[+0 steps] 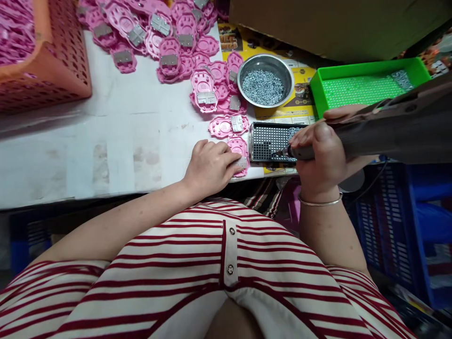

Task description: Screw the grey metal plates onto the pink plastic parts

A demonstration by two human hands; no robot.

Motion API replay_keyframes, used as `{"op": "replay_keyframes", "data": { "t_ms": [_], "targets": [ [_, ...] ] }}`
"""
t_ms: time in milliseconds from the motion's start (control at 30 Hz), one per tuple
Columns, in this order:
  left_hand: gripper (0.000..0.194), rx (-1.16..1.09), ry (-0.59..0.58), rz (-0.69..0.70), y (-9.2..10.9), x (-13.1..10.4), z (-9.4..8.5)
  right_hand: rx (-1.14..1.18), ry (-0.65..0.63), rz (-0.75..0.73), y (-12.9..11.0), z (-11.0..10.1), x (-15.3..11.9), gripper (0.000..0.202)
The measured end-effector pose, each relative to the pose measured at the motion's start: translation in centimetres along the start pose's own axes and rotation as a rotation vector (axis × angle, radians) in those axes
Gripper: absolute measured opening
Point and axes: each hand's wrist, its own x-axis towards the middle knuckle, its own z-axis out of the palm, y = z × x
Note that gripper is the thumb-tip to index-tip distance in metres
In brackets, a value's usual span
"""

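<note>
My left hand (212,165) rests at the table edge, its thumb and fingers pressing on a pink plastic part (237,145) with a metal plate on it. In my right hand (326,157) is an electric screwdriver (374,136), its dark body stretching off to the right. The driver's bit (280,152) points left into a black tray (259,126) with a grid of holes, where small screws (294,133) lie at the right side. Just beyond my left hand is another pink part (222,126) with a metal plate.
A steel bowl (287,94) of screws and a green tray (319,94) stand beyond the black tray. Many pink parts (169,59) are heaped at the back. An orange basket (67,70) is at left, a cardboard box (335,23) at back right, blue crates (384,226) lower right.
</note>
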Motion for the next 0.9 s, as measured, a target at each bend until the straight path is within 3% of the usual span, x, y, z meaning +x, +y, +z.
{"op": "replay_keyframes", "data": {
  "t_ms": [267, 367, 467, 600, 900],
  "targets": [
    [0.030, -0.005, -0.002, 0.024, -0.3, -0.2, 0.0, 0.116, 0.135, -0.158, -2.0, 1.3, 0.1, 0.013],
    [0.051, 0.026, -0.017, 0.064, -0.3, -0.4, -0.1, 0.207, 0.018, -0.214, -3.5, 1.9, -0.2, 0.005],
    [0.051, 0.063, -0.035, 0.075, -0.2, -0.5, -0.1, 0.194, -0.087, -0.154, -4.1, 2.7, -1.1, 0.006],
    [0.044, 0.073, -0.035, 0.062, 0.0, -0.5, -0.1, 0.208, -0.126, -0.072, -3.1, 3.4, -2.3, 0.020],
    [0.038, 0.096, -0.008, 0.069, 0.3, -0.6, 0.1, 0.226, -0.183, 0.099, -1.2, 3.6, -2.4, 0.026]
  ]
}}
